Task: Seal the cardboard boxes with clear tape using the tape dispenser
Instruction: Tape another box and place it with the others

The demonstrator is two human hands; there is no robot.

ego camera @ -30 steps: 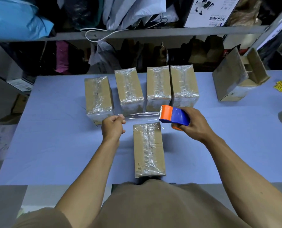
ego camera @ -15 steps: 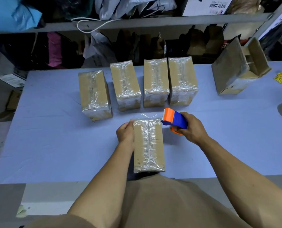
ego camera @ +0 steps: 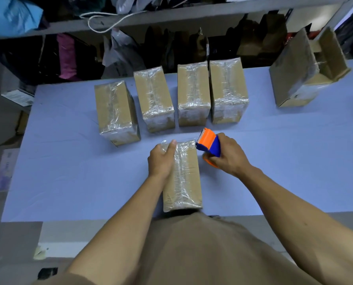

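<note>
We have the near box (ego camera: pixel 186 175) lying at the middle of the table's (ego camera: pixel 68 171) front edge, its long axis running straight away from us toward the back edge, where four wrapped boxes (ego camera: pixel 193 93) stand in a row. Our left hand (ego camera: pixel 161 159) lies on the box's far left corner, thumb stretched up along the top face, pressing down what looks like the free end of clear tape (ego camera: pixel 181 148); the other fingers are hidden down the left side, so we cannot say how far they curl. Our right hand (ego camera: pixel 229 156) grips the blue and orange tape dispenser (ego camera: pixel 209 144), fingers wrapped round its body, with the toothed orange nose just beside the box's far right corner and pointing at it.

So the strip runs crosswise, over the far end of the box, at right angles to the long axis. The dispenser sits on the right of the box and the pinned end on the left. We judge the next move to be a pull down over the right-hand edge and a tear against the teeth, with the left hand as the anchor. An opened carton (ego camera: pixel 303 70) stands near the back right corner
</note>
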